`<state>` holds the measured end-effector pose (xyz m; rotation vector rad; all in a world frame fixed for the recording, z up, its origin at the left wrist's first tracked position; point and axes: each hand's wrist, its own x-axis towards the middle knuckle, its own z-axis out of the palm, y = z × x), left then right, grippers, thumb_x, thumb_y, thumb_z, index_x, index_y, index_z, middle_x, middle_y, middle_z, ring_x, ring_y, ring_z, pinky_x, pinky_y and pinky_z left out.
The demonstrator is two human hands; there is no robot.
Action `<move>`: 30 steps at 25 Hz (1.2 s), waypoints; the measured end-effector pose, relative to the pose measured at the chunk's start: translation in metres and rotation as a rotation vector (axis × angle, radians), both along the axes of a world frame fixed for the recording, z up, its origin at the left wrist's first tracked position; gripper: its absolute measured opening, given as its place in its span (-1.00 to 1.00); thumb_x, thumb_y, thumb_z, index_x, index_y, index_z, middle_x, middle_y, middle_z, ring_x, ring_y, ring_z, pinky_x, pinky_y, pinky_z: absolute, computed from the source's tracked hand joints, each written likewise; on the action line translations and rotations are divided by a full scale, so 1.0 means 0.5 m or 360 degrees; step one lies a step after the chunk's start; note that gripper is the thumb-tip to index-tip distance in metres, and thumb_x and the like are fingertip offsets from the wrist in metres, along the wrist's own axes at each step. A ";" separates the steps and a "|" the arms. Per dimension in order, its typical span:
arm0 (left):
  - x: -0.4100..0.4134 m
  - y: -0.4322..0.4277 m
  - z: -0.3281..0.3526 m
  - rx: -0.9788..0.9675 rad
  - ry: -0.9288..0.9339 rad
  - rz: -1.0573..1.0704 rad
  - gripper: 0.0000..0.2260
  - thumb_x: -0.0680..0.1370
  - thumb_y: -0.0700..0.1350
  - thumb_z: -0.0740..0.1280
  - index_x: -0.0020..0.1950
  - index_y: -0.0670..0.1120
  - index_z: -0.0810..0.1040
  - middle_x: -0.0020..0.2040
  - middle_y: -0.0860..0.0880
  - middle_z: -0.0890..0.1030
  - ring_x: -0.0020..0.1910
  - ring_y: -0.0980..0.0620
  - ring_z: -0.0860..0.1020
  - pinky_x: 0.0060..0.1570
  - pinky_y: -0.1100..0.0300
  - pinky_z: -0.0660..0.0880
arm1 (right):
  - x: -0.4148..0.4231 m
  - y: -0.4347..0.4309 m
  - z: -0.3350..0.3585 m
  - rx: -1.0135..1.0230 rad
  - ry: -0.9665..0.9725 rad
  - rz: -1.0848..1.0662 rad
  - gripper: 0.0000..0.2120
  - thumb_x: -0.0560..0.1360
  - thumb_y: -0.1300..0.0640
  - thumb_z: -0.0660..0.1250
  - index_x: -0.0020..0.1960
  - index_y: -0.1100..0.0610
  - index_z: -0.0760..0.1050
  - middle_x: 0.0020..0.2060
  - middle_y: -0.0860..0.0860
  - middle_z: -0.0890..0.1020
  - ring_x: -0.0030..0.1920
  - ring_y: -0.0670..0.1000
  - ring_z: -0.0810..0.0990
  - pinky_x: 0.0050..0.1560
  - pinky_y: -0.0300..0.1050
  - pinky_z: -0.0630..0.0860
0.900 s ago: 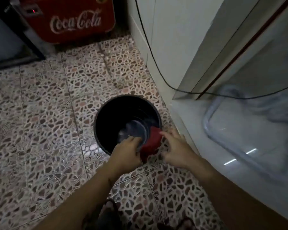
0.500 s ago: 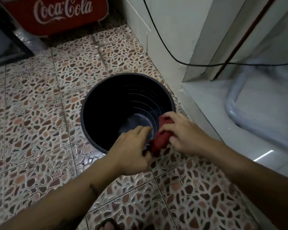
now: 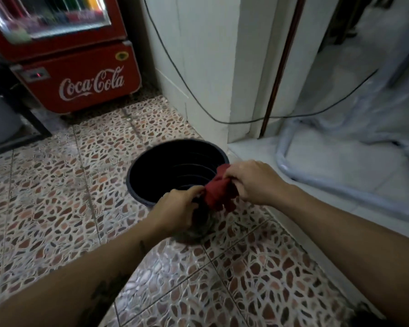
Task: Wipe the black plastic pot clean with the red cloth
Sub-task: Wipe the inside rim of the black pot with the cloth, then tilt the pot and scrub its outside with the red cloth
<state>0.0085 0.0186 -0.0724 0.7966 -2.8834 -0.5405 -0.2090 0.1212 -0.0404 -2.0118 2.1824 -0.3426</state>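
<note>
Pebble-patterned floor tiles (image 3: 57, 208) carry the black plastic pot (image 3: 170, 166). Our left hand (image 3: 177, 213) grips its near rim, and our right hand (image 3: 253, 182) clutches the red cloth (image 3: 219, 193).

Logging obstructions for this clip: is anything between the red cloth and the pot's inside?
Nothing visible. The right hand holds the cloth at the near rim of the pot. The left hand grips the rim just beside it, not across the opening.

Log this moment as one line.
phase: wiping | left hand: grips black pot at near rim | right hand: grips red cloth on rim | black pot: on tiled floor
</note>
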 end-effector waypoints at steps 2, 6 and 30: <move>-0.021 0.012 0.021 -0.0036 0.0217 0.0016 -0.57 0.53 -0.14 0.30 0.39 0.09 0.48 0.11 -0.02 0.69 0.08 -0.14 0.63 -0.02 0.00 0.56 | -0.004 0.036 0.032 -0.0016 -0.0090 -0.0229 -0.78 0.55 0.17 0.25 0.05 0.01 0.66 -0.03 0.02 0.70 -0.02 0.16 0.61 -0.01 0.09 0.55; -0.049 0.040 0.041 0.0061 0.0545 0.0162 -0.62 0.50 -0.20 0.30 0.30 0.05 0.55 0.07 -0.01 0.71 0.04 -0.04 0.66 -0.01 0.06 0.57 | -0.014 0.098 0.055 -0.0170 -0.0110 -0.0740 -0.78 0.46 0.21 0.25 -0.13 0.01 0.65 -0.14 0.03 0.67 0.00 0.13 0.52 -0.01 0.00 0.37; 0.027 0.012 -0.092 -0.0175 0.0242 0.0384 -0.47 0.56 -0.07 0.12 0.55 -0.11 0.27 0.56 -0.06 0.29 0.48 -0.07 0.31 0.41 -0.05 0.30 | 0.107 0.076 -0.176 0.0706 -0.0302 -0.0417 -0.16 0.52 -0.26 0.09 0.66 -0.08 -0.23 0.66 0.15 -0.17 0.64 0.15 -0.22 0.58 0.27 -0.18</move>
